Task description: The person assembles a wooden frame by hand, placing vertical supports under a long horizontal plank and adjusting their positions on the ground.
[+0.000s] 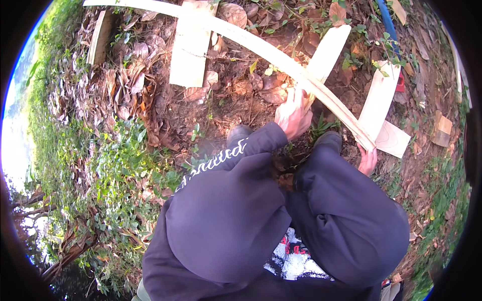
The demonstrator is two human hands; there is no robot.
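- I see the left hand point(292, 116) closed around a long pale wooden strip point(261, 49), its fingers point(299, 99) wrapped over the strip's edge about where a short plank crosses under it.
- The strip runs from the upper left of the view down to the lower right, bending with the lens, and lies above the ground across several short planks.
- The right hand point(368, 159) sits at the strip's lower right end, just under it; I cannot tell whether its fingers are closed on the wood or only touching it, since the end of the strip and the knee hide most of the hand.
- Three pale short planks lie beneath the strip: one broad plank point(189, 50) at upper centre, a narrower plank point(329, 50) just above the left hand, and a third plank point(379, 99) near the right hand.
- A small flat offcut point(394, 140) lies at the foot of that third plank, just beside the right hand.
- The ground point(226, 105) is bare reddish soil strewn with dry leaves, with green weeds to the left.
- A blue hose point(385, 15) runs along the upper right, well apart from both hands.
- Dark sleeves and knees fill the lower view, with two dark shoe tips point(238, 133) near the left hand.
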